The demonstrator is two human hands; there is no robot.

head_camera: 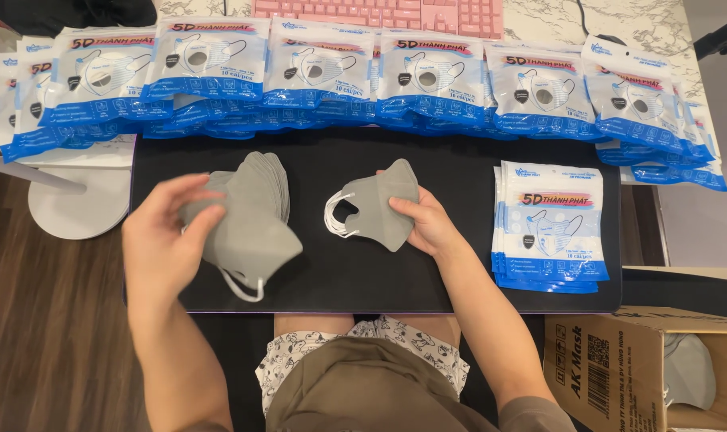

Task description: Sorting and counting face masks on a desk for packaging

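I see a thick stack of grey masks [247, 220] held up over the left part of the black mat [459, 272]. My left hand [162, 240] closes on its left edge: the thumb lies across the front of the nearest mask and the other fingers go behind, out of sight. One white ear loop [247, 288] hangs from the stack's lower edge.

To the right, a smaller bundle of grey masks [377, 204] sits near the mat's middle, well apart from the stack. My right hand [429, 226] pinches its right side, fingertips pressed onto the front face near the fold, with the white loops [337, 214] bunched at the opposite, left end, clear of the fingers.

Farther right, a pile of white-and-blue mask packets [549, 228] lies flat on the mat. A long row of similar packets [379, 76] overlaps along the mat's far edge, with a pink keyboard [379, 14] behind it. An open cardboard box [619, 364] stands at lower right, something grey inside.
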